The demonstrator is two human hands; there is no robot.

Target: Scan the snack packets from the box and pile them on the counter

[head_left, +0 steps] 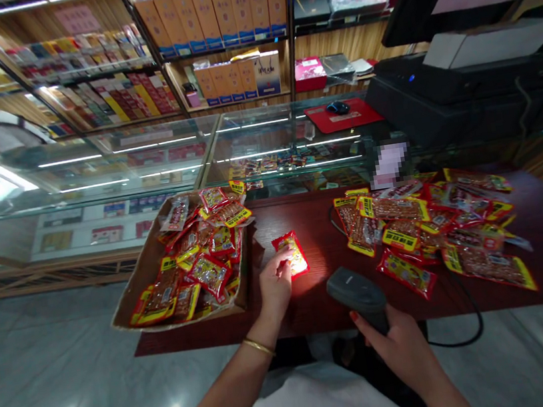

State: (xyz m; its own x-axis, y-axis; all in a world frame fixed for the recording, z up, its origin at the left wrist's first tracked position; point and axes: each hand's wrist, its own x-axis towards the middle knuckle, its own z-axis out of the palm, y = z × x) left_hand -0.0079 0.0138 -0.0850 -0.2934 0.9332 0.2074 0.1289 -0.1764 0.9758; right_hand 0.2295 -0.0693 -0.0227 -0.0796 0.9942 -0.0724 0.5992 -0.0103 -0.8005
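Note:
My left hand (276, 290), with a gold bangle at the wrist, reaches over the dark red tabletop. Its fingertips are closed on the left side of a red and yellow snack packet (297, 252). Light from the barcode scanner (355, 291) falls brightly on that packet. My right hand (403, 345) is wrapped round the scanner's handle, near the table's front edge. Left of my left hand stands an open cardboard box (246, 261) filled with several similar packets (209, 274). To the right of the scanner lies a loose pile of snack packets (399, 216).
A black cable (478, 329) loops below the table's front edge. Behind the table runs a glass display counter (260, 121), with a mouse (337, 108) on a red mat (364, 111). A monitor (407, 16) stands back right. Stocked shelves line the wall; a person (8, 129) is at far left.

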